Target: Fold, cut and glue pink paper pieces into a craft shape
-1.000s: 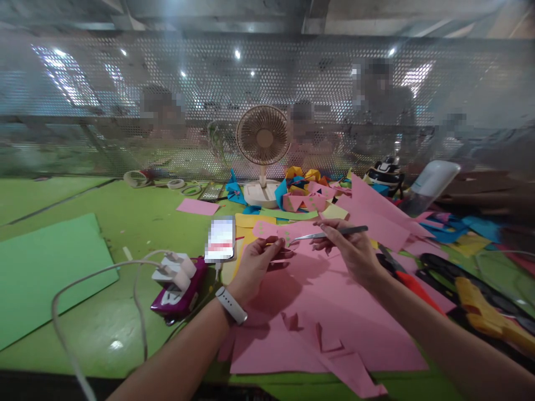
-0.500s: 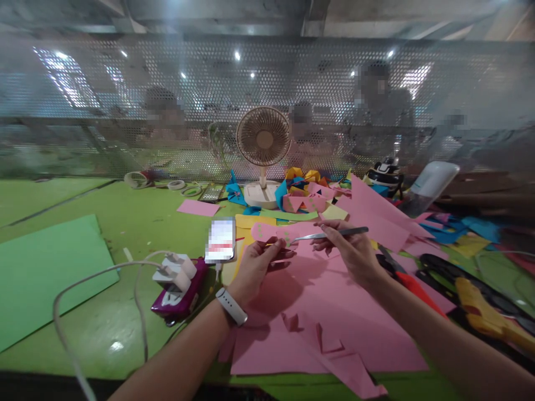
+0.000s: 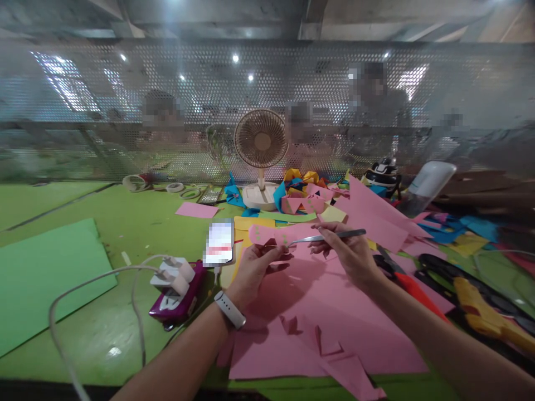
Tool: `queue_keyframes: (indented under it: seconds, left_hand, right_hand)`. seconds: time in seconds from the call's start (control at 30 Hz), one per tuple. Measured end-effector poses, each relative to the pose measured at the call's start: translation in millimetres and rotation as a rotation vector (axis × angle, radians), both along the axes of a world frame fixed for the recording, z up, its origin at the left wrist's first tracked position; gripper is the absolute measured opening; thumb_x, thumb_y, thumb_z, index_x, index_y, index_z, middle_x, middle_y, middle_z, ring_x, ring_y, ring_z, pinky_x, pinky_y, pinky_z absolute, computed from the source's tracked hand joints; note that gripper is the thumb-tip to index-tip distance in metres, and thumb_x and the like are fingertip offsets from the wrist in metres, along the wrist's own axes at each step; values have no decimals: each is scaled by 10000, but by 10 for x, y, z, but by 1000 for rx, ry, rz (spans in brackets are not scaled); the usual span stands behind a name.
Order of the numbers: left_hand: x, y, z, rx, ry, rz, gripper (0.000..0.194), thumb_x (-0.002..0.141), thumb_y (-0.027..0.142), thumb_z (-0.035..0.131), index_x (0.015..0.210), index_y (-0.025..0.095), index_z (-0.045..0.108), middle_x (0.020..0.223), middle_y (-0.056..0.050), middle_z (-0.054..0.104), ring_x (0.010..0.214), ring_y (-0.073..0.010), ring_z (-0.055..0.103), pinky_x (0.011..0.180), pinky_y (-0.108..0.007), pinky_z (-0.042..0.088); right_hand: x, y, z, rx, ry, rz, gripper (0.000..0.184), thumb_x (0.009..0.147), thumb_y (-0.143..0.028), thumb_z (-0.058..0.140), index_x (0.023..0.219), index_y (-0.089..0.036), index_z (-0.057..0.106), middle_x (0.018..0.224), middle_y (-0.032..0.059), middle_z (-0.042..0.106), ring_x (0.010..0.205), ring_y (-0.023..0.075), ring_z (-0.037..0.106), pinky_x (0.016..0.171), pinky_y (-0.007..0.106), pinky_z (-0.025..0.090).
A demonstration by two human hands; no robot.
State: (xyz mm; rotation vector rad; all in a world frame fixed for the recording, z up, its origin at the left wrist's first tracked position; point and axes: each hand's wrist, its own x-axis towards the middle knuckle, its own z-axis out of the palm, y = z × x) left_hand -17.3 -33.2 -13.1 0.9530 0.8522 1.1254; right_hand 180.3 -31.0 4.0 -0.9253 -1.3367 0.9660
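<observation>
My left hand (image 3: 254,272), wearing a white wristband (image 3: 229,310), is closed with thumb and fingers pinching the lower edge of a pink paper strip (image 3: 300,230) that carries small green marks. Silver tweezers (image 3: 350,234) are held in my right hand (image 3: 349,253) like a pen, pointing left. Their tip reaches the strip beside my left thumb; whether it grips anything is too small to tell. Beneath both hands lies a large pink sheet (image 3: 334,328), with folded pink paper scraps (image 3: 349,370) on its near part.
Left stand a purple power strip (image 3: 194,298) with white plugs, a phone (image 3: 219,242) and a green sheet (image 3: 54,278). A fan (image 3: 262,139) stands behind. Right lie red-handled scissors (image 3: 413,289), a yellow glue gun (image 3: 480,312) and a pink paper piece (image 3: 376,217).
The camera view has shifted slightly. Both hands keep nearly the same pose, with the tweezers' tip still at the strip by my left thumb.
</observation>
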Motion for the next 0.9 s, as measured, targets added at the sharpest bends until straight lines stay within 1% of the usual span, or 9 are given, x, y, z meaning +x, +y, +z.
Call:
queue_keyframes:
  seconds: [0.27, 0.43, 0.53, 0.63, 0.7, 0.77, 0.8, 0.83, 0.9]
  left_hand:
    - [7, 24, -20, 0, 12, 13, 281, 653, 292, 774, 821, 105, 648, 851, -108, 702, 782, -191, 667, 690, -273, 528]
    - [3, 25, -24, 59, 44, -23, 267, 674, 298, 757, 832, 101, 671, 830, -112, 703, 749, -181, 665, 692, -276, 525]
    - [3, 27, -24, 58, 42, -10, 247, 670, 287, 758, 807, 98, 675, 791, -102, 702, 725, -173, 664, 700, -275, 522]
    - [9, 31, -41, 75, 23, -14, 236, 673, 276, 758, 816, 110, 671, 760, -78, 699, 701, -160, 661, 697, -270, 520]
    - [17, 27, -55, 102, 24, -38, 221, 682, 270, 752, 826, 124, 668, 757, -63, 697, 691, -153, 658, 694, -267, 519]
    - [27, 16, -62, 136, 57, -77, 214, 692, 271, 744, 837, 130, 671, 763, -61, 696, 685, -153, 657, 681, -262, 517]
    - [33, 8, -60, 152, 79, -100, 221, 698, 274, 739, 851, 129, 674, 774, -67, 696, 689, -155, 657, 675, -260, 516]
    - [38, -1, -56, 168, 93, -120, 237, 706, 278, 732, 879, 127, 675, 799, -76, 696, 701, -159, 657, 677, -260, 516]
    - [46, -20, -42, 199, 92, -147, 280, 725, 282, 715, 955, 130, 666, 874, -90, 693, 739, -167, 654, 706, -274, 516]
  right_hand:
    - [-5, -6, 12, -8, -8, -7, 279, 806, -401, 593, 937, -156, 603, 652, 29, 677, 562, 148, 655, 467, 219, 460]
    - [20, 12, -5, -7, 48, -48, 264, 793, -394, 603, 912, -159, 624, 616, 21, 669, 505, 149, 634, 455, 241, 469]
    - [41, 21, -5, -3, 101, -62, 247, 805, -391, 587, 891, -165, 634, 627, 27, 678, 494, 151, 628, 447, 244, 461]
    - [42, 24, 15, 39, 147, -90, 262, 840, -411, 539, 978, -198, 606, 685, 26, 693, 528, 150, 635, 451, 236, 445]
    - [27, 24, 28, 97, 109, -87, 271, 865, -421, 501, 1044, -233, 580, 763, 24, 699, 634, 156, 656, 528, 252, 478]
    - [6, 23, 28, 165, -29, -14, 232, 871, -397, 500, 1013, -243, 602, 878, 31, 689, 814, 166, 651, 706, 296, 502]
    - [-5, 21, 21, 195, -117, 34, 207, 865, -377, 516, 981, -240, 618, 926, 35, 676, 888, 168, 631, 790, 314, 486]
    - [-15, 18, 11, 216, -203, 75, 185, 853, -359, 539, 958, -234, 628, 956, 37, 662, 930, 171, 612, 839, 322, 466]
    - [-33, 8, -16, 231, -324, 103, 186, 828, -338, 579, 968, -227, 628, 972, 41, 641, 936, 173, 591, 851, 324, 454]
